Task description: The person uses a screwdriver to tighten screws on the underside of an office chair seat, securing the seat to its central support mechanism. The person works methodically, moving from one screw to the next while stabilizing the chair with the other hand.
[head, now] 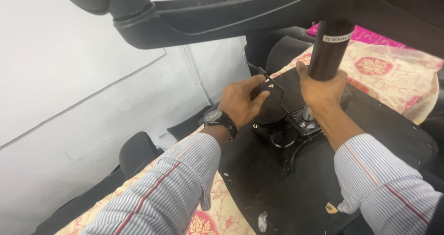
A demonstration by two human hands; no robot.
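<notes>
- Bench point(407, 77), covered w/ cream-and-red floral cloth, runs from near left to far right; pink cloth at far right end.
- Upturned chair seat point(370, 138), black underside up, lies on the bench at centre-right, filling most of the near right.
- Chair base point(208, 13), black plastic legs, spreads across the top of the view, above both hands; one leg ends far left w/ a rounded caster socket.
- Gas-lift column point(329, 47), dark cylinder w/ a white label, stands upright from the seat's centre up into the base.
- Seat mechanism plate point(289, 135), black metal, bolted to the seat underside at the column's foot, between the two wrists.
- Right hand point(321, 91) clenched around the column's lower end, just above the plate; striped sleeve at near right.
- Left hand point(240, 101) closed on the black lever point(270, 88) left of the column – prob. the height lever, partly hidden by fingers; thin wire loop runs from it toward the plate.
- Black wristwatch point(221, 120) on the left wrist.
- Small scraps of debris on the seat, near edge.
</notes>
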